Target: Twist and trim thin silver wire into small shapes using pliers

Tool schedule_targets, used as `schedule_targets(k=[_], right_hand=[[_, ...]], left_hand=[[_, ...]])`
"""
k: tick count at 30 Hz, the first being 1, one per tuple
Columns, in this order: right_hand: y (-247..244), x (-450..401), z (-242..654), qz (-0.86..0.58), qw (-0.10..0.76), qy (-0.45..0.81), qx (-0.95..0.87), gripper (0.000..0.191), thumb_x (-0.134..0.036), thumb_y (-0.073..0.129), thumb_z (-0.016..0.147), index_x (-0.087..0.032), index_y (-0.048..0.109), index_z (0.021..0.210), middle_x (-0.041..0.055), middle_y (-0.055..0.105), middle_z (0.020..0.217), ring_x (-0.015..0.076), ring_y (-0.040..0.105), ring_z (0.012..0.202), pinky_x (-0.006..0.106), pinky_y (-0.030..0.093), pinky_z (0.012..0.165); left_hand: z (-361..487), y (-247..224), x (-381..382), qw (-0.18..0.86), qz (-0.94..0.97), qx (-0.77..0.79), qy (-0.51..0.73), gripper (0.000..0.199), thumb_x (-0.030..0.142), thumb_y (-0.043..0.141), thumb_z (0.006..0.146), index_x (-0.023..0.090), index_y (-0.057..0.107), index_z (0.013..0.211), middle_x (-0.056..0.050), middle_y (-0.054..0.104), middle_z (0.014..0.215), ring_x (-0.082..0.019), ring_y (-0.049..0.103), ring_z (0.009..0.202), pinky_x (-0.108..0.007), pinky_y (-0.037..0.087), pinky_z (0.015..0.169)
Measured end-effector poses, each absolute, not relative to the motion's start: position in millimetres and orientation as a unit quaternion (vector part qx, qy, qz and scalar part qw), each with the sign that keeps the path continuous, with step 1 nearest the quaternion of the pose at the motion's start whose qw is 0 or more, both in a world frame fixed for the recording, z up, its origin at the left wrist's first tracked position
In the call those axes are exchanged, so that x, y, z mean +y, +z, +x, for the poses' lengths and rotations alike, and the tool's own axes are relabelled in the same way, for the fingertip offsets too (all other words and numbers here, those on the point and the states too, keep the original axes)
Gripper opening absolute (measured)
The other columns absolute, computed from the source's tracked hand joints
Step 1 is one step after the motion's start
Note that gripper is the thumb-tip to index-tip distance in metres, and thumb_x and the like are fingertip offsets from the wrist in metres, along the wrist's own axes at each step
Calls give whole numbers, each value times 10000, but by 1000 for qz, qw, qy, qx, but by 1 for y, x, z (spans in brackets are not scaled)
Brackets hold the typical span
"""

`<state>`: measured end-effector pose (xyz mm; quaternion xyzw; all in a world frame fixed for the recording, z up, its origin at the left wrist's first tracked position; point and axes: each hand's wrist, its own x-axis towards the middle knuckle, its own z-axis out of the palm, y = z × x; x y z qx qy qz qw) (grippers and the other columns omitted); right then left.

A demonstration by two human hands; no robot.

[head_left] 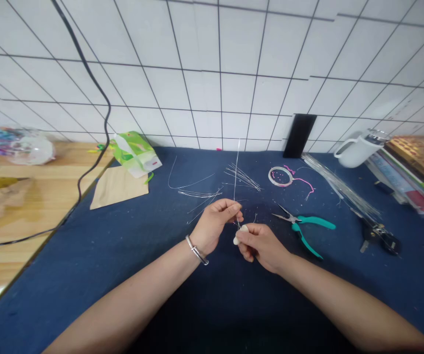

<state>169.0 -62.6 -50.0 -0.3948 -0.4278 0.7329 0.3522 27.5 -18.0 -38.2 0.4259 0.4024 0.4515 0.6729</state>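
My left hand (216,223), with a silver bangle on the wrist, pinches a thin silvery wire (236,172) between thumb and fingers. The wire's long free part stands nearly upright above the hand. Just below and to the right, my right hand (265,246) is closed near the wire's lower end. Whitish pieces (240,234) show at its fingertips; I cannot tell whether they cover the fingers or are held. Teal-handled needle-nose pliers (296,221) lie spread apart to the right. Several loose wires (243,177) are on the dark blue cloth (131,265) beyond the hands.
A ring-shaped dish (270,177) holds pink bits, with pink cord beside it. At right are a wire bundle (339,182), keys (379,238), a white mug (359,150) and stacked books (414,172). A green-white packet (134,152) and black cable (105,118) are left.
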Motion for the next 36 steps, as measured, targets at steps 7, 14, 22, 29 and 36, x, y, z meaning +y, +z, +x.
schedule_targets(k=[7,14,22,29,36], right_hand=[[-47,-60,172,-425,361,676,-482,363,-473,421,845,-158,595,799,-2,530,627,84,461,486,206,355,423],[-39,-61,174,-495,350,349,-715,212,-396,616,745,-195,619,813,-11,546,659,103,473,578,233,389,581],[-41,-60,175,-487,341,376,-711,168,-363,595,762,-210,639,817,1,623,721,122,531,615,244,400,599],[-41,-59,175,-491,335,375,-711,111,-272,564,778,-197,646,776,-3,628,717,120,539,636,238,395,618],[-41,-60,175,-493,328,383,-709,121,-279,554,781,-191,625,737,-17,582,658,110,493,593,229,369,587]], left_hand=[[24,-42,-12,638,385,442,499,191,336,614,741,153,588,789,-14,614,722,-88,569,599,-205,409,558],[28,-40,-16,613,400,444,517,190,336,605,743,150,590,777,-12,615,697,-85,549,580,-206,397,543],[30,-37,-21,608,429,430,512,176,319,595,756,146,580,786,-14,610,694,-93,544,580,-215,398,540],[30,-38,-21,619,444,428,486,178,321,586,765,144,586,787,-16,610,712,-91,543,582,-217,397,546],[32,-37,-22,629,446,426,473,179,321,598,754,143,591,778,-17,611,698,-88,538,565,-215,389,533]])
